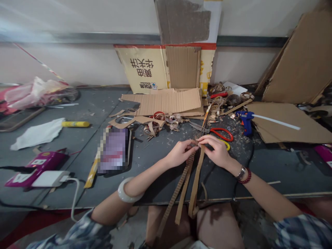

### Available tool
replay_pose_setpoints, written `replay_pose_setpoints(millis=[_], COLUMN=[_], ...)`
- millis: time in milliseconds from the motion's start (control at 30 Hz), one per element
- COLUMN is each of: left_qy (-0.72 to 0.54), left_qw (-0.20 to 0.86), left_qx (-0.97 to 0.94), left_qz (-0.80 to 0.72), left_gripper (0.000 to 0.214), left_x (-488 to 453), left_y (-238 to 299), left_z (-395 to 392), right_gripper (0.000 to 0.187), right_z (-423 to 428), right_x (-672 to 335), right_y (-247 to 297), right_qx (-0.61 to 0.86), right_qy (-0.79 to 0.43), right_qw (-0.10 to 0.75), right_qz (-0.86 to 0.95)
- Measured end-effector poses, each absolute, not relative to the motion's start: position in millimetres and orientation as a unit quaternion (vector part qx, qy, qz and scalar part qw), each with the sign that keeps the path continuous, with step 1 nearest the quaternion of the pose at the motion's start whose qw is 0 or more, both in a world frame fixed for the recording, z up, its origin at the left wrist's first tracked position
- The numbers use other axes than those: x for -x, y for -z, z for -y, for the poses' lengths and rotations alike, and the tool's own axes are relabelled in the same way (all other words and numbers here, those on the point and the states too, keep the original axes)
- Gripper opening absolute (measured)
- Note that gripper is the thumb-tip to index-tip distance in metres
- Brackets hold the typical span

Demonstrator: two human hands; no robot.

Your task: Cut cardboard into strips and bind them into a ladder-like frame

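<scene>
1. Left hand (178, 154): closed, thumb and fingertips pinching the upper ends of the cardboard strips (193, 183). A white bangle (128, 190) sits on this wrist.
2. Right hand (215, 151): closed in a like pinch, fingertips meeting the left hand's at the same point. A watch (241, 172) and a red bead bracelet (245, 176) sit on this wrist.
3. Strips: held above the table (261, 185), hanging down past its front edge toward the person's lap. One shows a ribbed corrugated face.
4. Handling: a tight pinch close to where the strips meet, with the strips' faces kept flat, appears the sound practice. Loose grip would risk slippage or creasing.
5. Just beyond the hands: red-handled scissors (221, 134). Right of them, a blue glue gun (245, 121) with a white glue stick (275, 121).
6. Upper middle: corrugated cardboard sheets (166, 103) and scattered offcuts (158, 124).
7. Left of the hands: a pixelated flat object (112, 150), its nature not determinable.
8. Hidden: the strips' joined ends lie behind the fingers, so any join or fastening cannot be confirmed.
</scene>
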State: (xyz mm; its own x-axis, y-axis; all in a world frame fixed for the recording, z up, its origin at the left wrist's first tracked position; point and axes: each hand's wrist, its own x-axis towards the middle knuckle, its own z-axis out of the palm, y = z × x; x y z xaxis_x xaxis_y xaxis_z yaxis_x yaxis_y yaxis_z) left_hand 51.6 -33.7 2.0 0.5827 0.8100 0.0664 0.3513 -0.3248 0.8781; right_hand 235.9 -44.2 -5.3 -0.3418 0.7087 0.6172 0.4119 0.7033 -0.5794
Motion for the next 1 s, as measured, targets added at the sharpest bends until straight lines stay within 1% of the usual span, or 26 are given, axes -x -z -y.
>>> replay_pose_setpoints(millis=[300, 500, 667, 800, 900, 1000], left_qy=[-0.235, -0.236, -0.234, -0.229, -0.232, -0.244], left_qw=[0.45, 0.444, 0.443, 0.446, 0.442, 0.445], left_qx=[-0.784, -0.789, -0.793, -0.793, -0.793, -0.785], left_qz=[-0.357, -0.352, -0.346, -0.346, -0.35, -0.355], left_gripper=[0.026, 0.027, 0.029, 0.03, 0.029, 0.027], left_x=[-50.1, -50.0, -50.3, -50.1, -49.8, -50.0], left_y=[-2.8, -3.9, -5.5, -5.9, -5.1, -3.6], left_z=[33.7, 34.8, 36.0, 36.5, 36.2, 36.0], right_gripper=[0.011, 0.008, 0.004, 0.005, 0.003, 0.005], right_z=[44.6, 44.9, 43.0, 41.3, 42.0, 42.8], right_x=[-235.8, -235.5, -235.6, -235.3, -234.9, -235.0], right_y=[3.1, 0.2, 4.3, 6.0, 2.6, -0.2], right_qx=[0.359, 0.376, 0.394, 0.398, 0.394, 0.378], right_qy=[-0.161, -0.171, -0.229, -0.28, -0.249, -0.196], right_qw=[0.45, 0.48, 0.497, 0.515, 0.496, 0.474], right_qz=[0.801, 0.774, 0.738, 0.706, 0.733, 0.77])
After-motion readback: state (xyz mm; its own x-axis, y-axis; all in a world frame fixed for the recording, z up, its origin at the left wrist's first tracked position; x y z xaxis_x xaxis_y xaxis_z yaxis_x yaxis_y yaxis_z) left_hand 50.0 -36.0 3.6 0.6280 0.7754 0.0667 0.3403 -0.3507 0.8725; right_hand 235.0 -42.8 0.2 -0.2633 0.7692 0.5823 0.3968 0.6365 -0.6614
